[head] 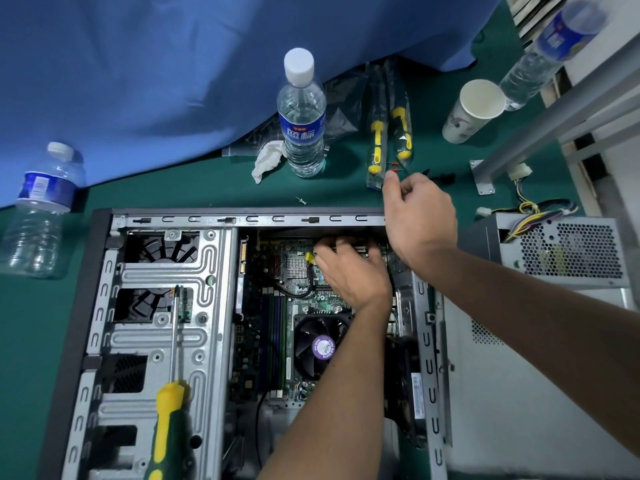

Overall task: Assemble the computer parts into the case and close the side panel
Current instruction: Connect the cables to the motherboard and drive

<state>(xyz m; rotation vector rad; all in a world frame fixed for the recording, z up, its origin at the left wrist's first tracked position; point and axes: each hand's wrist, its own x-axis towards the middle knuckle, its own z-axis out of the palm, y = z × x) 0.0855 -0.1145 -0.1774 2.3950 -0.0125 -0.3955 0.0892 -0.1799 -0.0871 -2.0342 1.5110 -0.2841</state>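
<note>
Left hand [349, 271], nearest, reached into open grey metal case [156, 306], fingers curled on dark expansion card [349, 249] lying left-right along upper motherboard edge; right hand [420, 216] curled above rim, contents unclear

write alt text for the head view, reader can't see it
A person's left hand reaches onto the motherboard inside an open case lying on a green table, while the right hand hovers at the case's far edge. A screwdriver rests on the drive cage; water bottles and a paper cup stand behind.
</note>
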